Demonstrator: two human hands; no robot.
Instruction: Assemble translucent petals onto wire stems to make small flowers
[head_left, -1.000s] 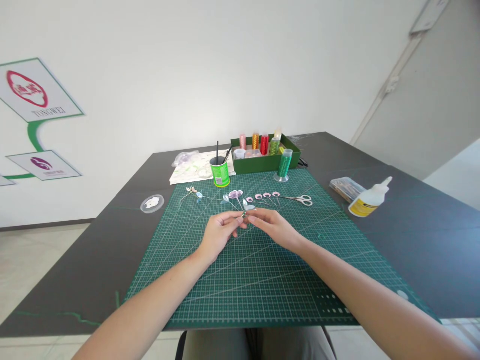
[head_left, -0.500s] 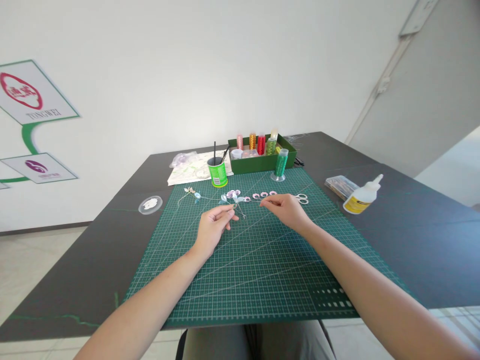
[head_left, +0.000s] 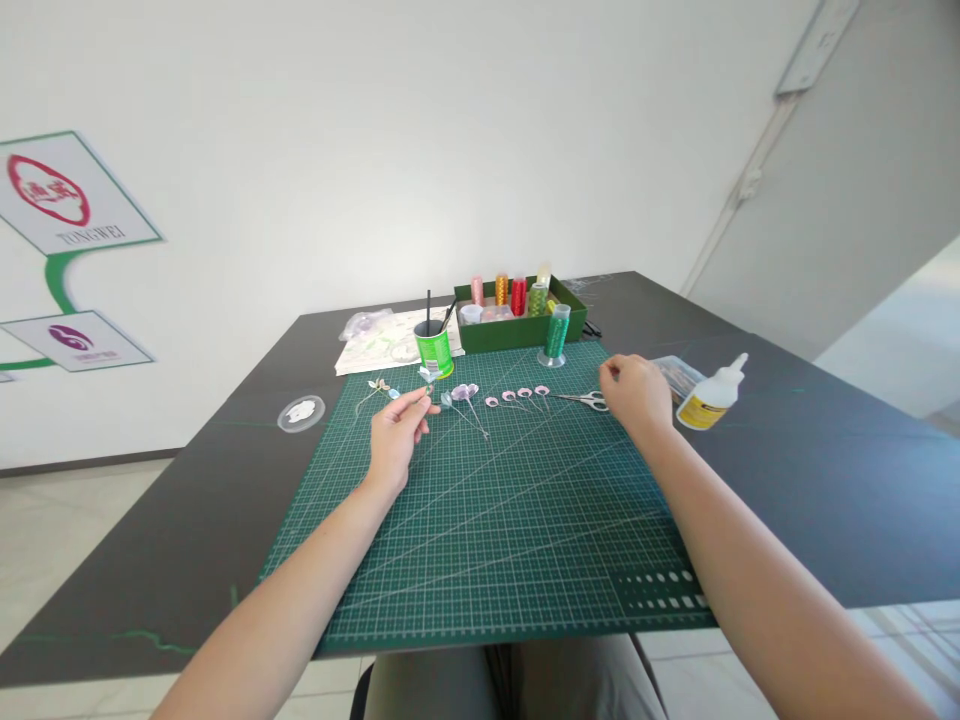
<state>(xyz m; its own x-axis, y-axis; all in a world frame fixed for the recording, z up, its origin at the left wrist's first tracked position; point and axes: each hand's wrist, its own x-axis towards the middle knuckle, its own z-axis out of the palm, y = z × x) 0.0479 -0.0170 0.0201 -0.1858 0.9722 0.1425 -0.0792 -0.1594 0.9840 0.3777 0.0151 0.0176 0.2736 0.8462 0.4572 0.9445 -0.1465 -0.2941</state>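
My left hand [head_left: 400,432] is closed in a pinch on a small pale blue flower [head_left: 430,376], whose petals stick up above the fingertips. My right hand [head_left: 637,397] is held to the right with its fingers pinched together; what is between them, if anything, is too fine to see. Just left of that hand, white-handled scissors [head_left: 595,400] lie on the green cutting mat [head_left: 480,540]. Purple petals on wire stems [head_left: 465,392] and several small pink loop petals [head_left: 508,396] rest at mid-mat. More leaf and flower pieces [head_left: 381,386] lie to the left.
A green can with brushes [head_left: 435,352] stands at the mat's back edge, near a green thread spool [head_left: 556,333]. Behind is a green box [head_left: 517,333] of spools. A glue bottle [head_left: 709,402] stands right; a small round dish [head_left: 300,430] sits left.
My hands have moved apart: the left a little leftward with the blue flower, the right well to the right, past the scissors. The pink loop petals and scissors now show more fully.
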